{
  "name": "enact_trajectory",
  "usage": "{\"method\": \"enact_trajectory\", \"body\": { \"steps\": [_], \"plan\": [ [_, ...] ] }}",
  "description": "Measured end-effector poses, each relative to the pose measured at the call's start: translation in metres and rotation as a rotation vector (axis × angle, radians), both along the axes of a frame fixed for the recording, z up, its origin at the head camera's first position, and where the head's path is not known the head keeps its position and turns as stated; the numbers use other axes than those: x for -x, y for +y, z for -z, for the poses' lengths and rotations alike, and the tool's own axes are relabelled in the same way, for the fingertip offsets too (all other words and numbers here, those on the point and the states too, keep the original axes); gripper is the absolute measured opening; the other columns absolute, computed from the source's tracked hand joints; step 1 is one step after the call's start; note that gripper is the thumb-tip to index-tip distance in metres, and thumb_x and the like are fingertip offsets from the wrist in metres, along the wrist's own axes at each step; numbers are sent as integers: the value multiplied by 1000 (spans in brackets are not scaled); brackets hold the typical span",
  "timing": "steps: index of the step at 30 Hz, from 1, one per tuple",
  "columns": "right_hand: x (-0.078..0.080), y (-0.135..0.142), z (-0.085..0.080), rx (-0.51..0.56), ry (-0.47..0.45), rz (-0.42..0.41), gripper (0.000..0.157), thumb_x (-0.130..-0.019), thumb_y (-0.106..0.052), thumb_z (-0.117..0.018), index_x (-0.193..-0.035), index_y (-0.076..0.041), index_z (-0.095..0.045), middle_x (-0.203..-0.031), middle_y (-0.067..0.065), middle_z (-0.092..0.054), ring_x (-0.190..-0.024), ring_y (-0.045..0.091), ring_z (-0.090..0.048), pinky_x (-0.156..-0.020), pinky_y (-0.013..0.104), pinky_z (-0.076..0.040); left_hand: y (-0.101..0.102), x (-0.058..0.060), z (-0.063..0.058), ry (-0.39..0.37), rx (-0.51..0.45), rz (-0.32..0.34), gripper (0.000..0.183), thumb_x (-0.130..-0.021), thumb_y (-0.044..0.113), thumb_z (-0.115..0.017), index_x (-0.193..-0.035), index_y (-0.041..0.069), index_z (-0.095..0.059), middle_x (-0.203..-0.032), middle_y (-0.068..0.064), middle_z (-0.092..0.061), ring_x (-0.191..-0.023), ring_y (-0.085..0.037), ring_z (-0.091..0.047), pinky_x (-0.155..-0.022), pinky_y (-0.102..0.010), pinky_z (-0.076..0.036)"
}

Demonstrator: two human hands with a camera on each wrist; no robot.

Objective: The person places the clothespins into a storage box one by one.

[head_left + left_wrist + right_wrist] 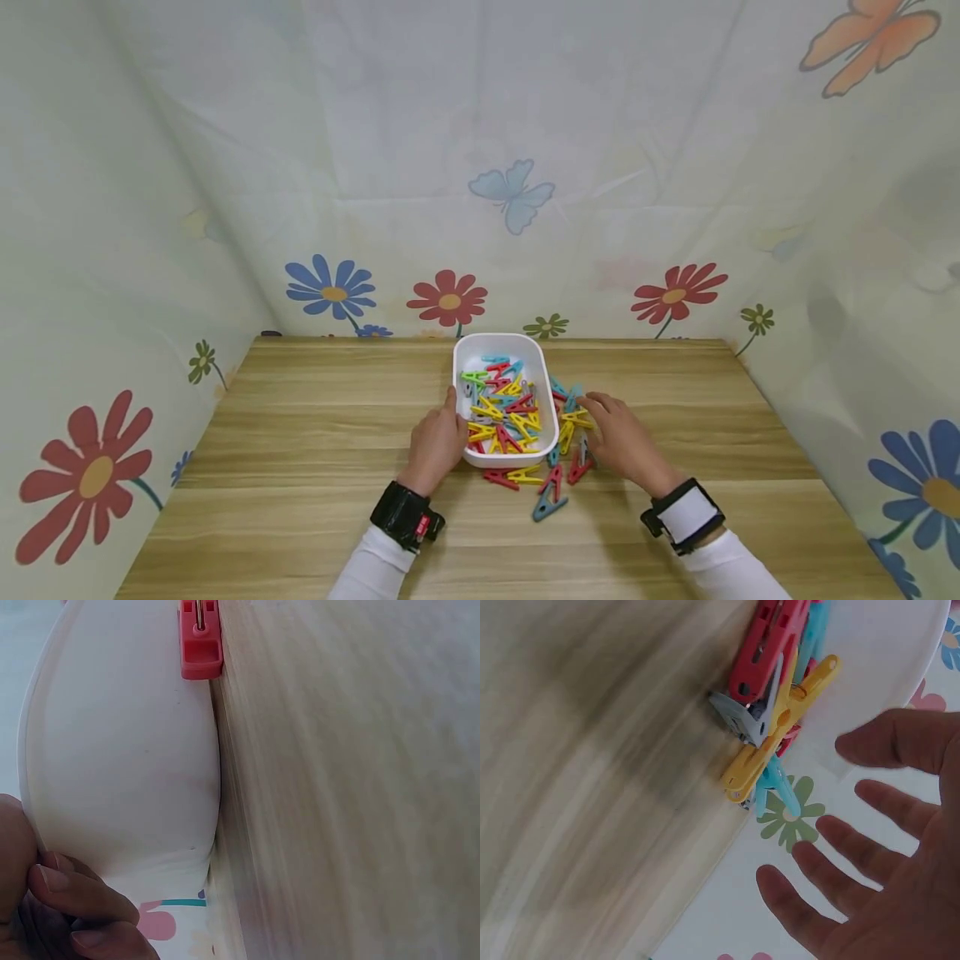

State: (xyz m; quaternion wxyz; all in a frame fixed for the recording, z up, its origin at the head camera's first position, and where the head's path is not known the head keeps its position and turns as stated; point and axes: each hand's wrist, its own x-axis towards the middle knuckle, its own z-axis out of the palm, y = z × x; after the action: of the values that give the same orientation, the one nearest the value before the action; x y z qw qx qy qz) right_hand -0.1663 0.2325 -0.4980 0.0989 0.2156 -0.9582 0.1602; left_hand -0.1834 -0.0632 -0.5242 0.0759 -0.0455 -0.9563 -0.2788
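Note:
A white plastic box (495, 342) stands on the wooden table, with many red, yellow, blue and green clothespins (517, 404) lying loose inside. At its left side my left hand (438, 446) holds the rim; the left wrist view shows thumb and curled fingers (82, 896) at the edge of the white wall (127, 750). My right hand (622, 437) is beside the box's right side, fingers spread and apart from the pins in the right wrist view. Closest to it is a heap of clothespins, with a yellow clothespin (780, 724) and a red clothespin (769, 649) among them.
More clothespins lie in front of the box, with a grey-blue clothespin (550, 505) nearest me. Wooden tabletop (315, 433) extends to both sides. Flower-printed cloth (375, 167) hangs behind the table and along its left and right sides.

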Motion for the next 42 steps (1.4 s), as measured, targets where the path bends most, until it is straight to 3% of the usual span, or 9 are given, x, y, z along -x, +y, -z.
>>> {"method": "enact_trajectory", "body": {
  "steps": [3, 8, 14, 22, 35, 42],
  "plan": [
    [-3, 1, 5, -39, -42, -37, 63, -71, -6, -69, -130, -8, -48, -131, 18, -43, -116, 38, -41, -90, 57, -39, 0, 0, -1, -9, -11, -1, 56, -92, 19, -53, -140, 0, -32, -57, -2, -45, -47, -16, -43, -44, -30, -36],
    [-9, 0, 10, -97, -193, -75, 77, -63, -10, -72, -134, -16, -45, -138, 14, -38, -120, 37, -38, -90, 56, -39, 0, -1, -1, -9, -1, -6, 56, -92, 20, -52, -140, 0, -32, -58, -2, -45, -47, -15, -43, -44, -30, -36],
    [-15, 0, 19, -42, -255, -106, 74, -68, -21, -76, -135, -17, -45, -139, 14, -37, -122, 34, -36, -93, 53, -38, -1, -1, -2, 36, -1, 2, 54, -90, 17, -53, -137, -2, -35, -58, -2, -45, -48, -15, -43, -42, -32, -37],
    [-18, -2, 29, -32, -162, -111, 64, -74, -19, -74, -132, -15, -47, -134, 16, -42, -118, 33, -42, -92, 51, -40, -2, -1, 0, 50, 4, 6, 53, -90, 16, -53, -137, -2, -36, -57, -2, -45, -48, -15, -42, -42, -31, -35],
    [-22, 0, 34, -44, -41, -107, 62, -70, -19, -75, -127, -13, -51, -117, 5, -53, -103, 28, -51, -82, 47, -46, 0, -2, -1, 26, -7, 6, 54, -91, 17, -52, -138, -2, -34, -56, -2, -45, -47, -15, -42, -42, -32, -36],
    [-25, 2, 34, -29, -34, -119, 32, -71, -20, -76, -100, -13, -63, -107, 5, -55, -94, 23, -51, -78, 45, -46, 0, -1, 0, 29, -2, 10, 54, -91, 17, -53, -138, -2, -34, -57, -2, -45, -47, -15, -43, -42, -31, -35]
  ]
}}
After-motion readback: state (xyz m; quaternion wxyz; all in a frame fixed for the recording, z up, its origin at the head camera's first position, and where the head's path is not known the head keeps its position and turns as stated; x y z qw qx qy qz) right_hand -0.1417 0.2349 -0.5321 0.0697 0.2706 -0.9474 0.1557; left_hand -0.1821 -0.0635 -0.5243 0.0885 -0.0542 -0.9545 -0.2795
